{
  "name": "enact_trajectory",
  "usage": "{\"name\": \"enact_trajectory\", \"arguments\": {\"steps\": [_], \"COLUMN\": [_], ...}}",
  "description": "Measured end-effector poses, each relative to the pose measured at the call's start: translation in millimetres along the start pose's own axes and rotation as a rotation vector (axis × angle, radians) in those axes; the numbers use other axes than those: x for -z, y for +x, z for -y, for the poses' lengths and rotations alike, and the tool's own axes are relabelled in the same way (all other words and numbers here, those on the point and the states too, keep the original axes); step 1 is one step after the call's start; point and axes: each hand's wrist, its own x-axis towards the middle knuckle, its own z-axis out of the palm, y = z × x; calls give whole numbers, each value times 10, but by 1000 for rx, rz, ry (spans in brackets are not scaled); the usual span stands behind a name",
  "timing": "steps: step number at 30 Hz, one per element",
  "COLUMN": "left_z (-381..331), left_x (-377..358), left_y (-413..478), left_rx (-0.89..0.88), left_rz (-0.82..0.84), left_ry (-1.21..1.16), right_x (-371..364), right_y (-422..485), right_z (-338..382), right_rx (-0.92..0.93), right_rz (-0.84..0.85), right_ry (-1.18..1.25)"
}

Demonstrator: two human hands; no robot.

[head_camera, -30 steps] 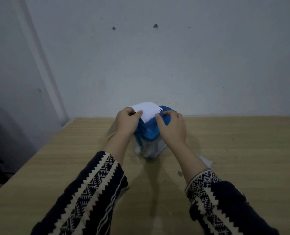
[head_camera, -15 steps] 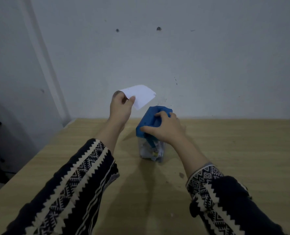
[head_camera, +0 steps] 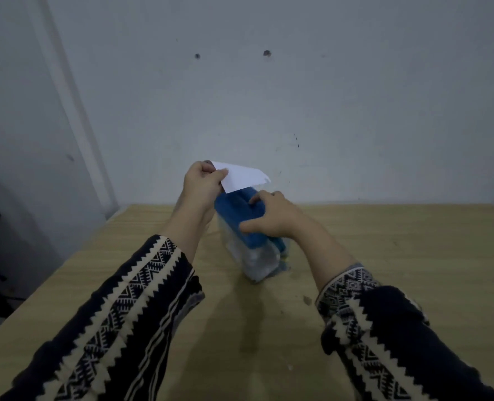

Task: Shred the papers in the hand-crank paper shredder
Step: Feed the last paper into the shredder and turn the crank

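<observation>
Blue-topped, clear-bin hand-crank shredder [head_camera: 241, 215] on wood worktop [head_camera: 384, 256], scraps already inside; right hand [head_camera: 271, 217] fingers clamp lid. Left hand [head_camera: 201, 188] pinches white paper sheet [head_camera: 240, 178], unfed.

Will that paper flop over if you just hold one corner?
Probably only a little. The paper is pinched at one end by the left hand and its free end sticks out nearly flat. It looks small and light, so it likely bends easily if pushed.

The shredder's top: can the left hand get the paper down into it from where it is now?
Probably yes. The left hand holds the paper just above the shredder, nothing between them. The right hand grips the blue top and may cover part of it; the slot itself isn't visible.
</observation>
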Motion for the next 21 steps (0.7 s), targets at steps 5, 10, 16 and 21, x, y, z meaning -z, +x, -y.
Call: {"name": "enact_trajectory", "arguments": {"steps": [5,10,16,21], "left_z": [6,102,259,378], "left_x": [-38,7,5,37], "left_y": [3,-75,-162,-206], "left_rx": [41,35,-64,-98], "left_rz": [47,152,137,114], "left_ry": [64,183,298,244], "right_x": [340,358,178,165], "right_y": [-72,-120,12,184], "right_z": [-188,-424,-531,-466], "right_rx": [62,103,13,-1], "right_rz": [231,88,-257,-358], "right_ry": [62,155,482,526]}}
